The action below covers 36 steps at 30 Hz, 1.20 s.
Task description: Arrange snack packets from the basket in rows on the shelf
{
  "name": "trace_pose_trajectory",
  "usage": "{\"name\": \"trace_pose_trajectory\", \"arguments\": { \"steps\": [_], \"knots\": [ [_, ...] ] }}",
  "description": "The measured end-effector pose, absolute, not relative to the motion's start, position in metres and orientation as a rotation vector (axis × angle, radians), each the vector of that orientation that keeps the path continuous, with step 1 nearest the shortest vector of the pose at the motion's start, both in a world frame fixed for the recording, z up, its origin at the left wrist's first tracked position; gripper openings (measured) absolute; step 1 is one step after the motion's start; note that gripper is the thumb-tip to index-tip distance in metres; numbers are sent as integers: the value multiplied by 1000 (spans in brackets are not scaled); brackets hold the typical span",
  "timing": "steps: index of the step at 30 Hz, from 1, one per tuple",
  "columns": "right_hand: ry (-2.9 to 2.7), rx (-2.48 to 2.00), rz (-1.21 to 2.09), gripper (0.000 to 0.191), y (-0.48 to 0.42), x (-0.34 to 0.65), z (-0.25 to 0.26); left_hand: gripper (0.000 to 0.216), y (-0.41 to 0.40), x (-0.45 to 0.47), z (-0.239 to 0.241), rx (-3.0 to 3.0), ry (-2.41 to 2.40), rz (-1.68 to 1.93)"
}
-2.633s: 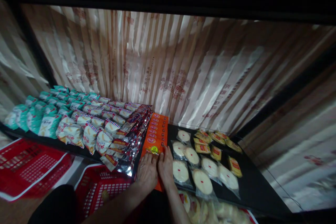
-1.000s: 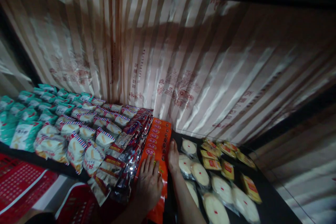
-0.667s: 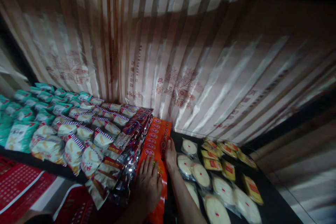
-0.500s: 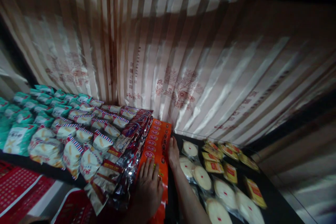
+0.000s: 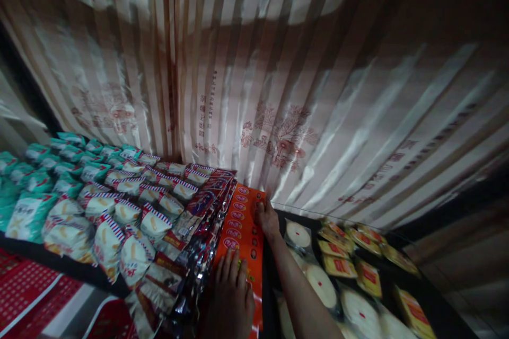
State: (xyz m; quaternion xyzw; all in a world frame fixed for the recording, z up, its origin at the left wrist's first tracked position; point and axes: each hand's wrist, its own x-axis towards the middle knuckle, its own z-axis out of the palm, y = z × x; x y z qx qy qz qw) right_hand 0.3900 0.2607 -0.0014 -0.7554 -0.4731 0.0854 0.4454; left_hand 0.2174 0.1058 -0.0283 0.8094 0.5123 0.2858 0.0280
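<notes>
Pressing flat with the left hand (image 5: 234, 296), palm down, fingers stretched forward and nearly parallel, closing on nothing, over the near part of the orange packets (image 5: 237, 225). Curling the right hand (image 5: 270, 220) over the far right edge of the same packets; cannot tell whether pinching or merely resting. Noting the change: reaching farther up that edge with the right hand than half a second ago, now laying fingertips on the printed face instead of beside it. Probably steadying the packets better this way, bearing on the near part and the far edge at once. Stretching the right forearm (image 5: 306, 291) diagonally across the wrapped white discs (image 5: 321, 284); losing the left forearm in shadow at the bottom. Finding the orange packets lying lengthwise on the dark shelf (image 5: 449, 310), just beside dark shiny packets (image 5: 214, 190) on the left. Farther out, seeing striped white bags (image 5: 156, 221) and green bags (image 5: 31, 217) leftward, yellow packs (image 5: 339, 266) rightward, a patterned curtain (image 5: 238, 63) behind.
</notes>
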Motion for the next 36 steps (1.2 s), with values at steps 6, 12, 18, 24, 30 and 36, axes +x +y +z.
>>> {"name": "trace_pose_trajectory", "arguments": {
  "steps": [6,12,18,24,30,36],
  "knots": [
    [-1632,-1789,76,51,274,354,-1,40,106,219,-32,2540,1613,1020],
    [-1863,-2226,212,52,278,328,8,38,112,221,-38,2626,1593,1326],
    [-1956,-2338,191,53,278,325,26,40,115,220,-36,2673,1599,1375],
    [-1960,-2352,140,53,283,324,23,38,115,221,-40,2666,1621,1378],
    [-1987,-2253,148,51,285,327,17,38,115,223,-39,2620,1632,1393],
    [-1784,-2062,-15,47,282,336,5,36,112,224,-36,2588,1614,1374]
  ]
}}
